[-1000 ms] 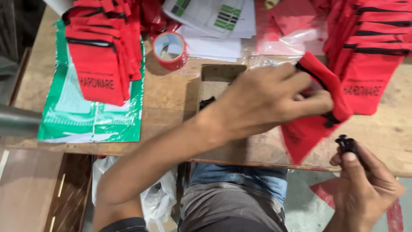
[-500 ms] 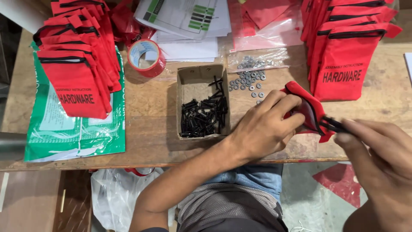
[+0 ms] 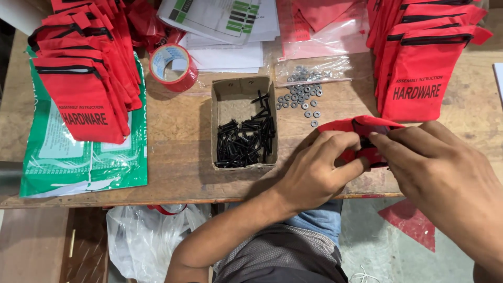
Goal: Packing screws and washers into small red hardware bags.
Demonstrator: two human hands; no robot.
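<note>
So a second ago my left hand (image 3: 319,170) was holding the small red fabric zip pouch (image 3: 361,137) up off the bench and my right hand (image 3: 440,173) was down low with a few black screws pinched in it. Now both hands have come together at the front edge of the worn wooden workbench (image 3: 178,141), and the pouch is resting there between them, just right of the open cardboard box of black screws (image 3: 244,131). My left hand is closed on the pouch's near side, and my right fingers are pinched at its open black-zipped mouth. I can't tell if the screws are in my fingers or already inside, since my hand hides that. My guess is this one's getting filled right now.

Around me:
- A fanned stack of flat red pouches (image 3: 84,84) on the left, white-lettered, black zips, lying on a green and white plastic bag (image 3: 57,162).
- Another stack of red pouches (image 3: 424,63) standing at the right, same lettering.
- A roll of red tape (image 3: 170,67) behind the box.
- Loose silver washers (image 3: 304,99) spilling from a clear plastic bag (image 3: 314,68), just beyond the pouch.
- White printed sheets with green blocks (image 3: 225,21) at the back.
</note>
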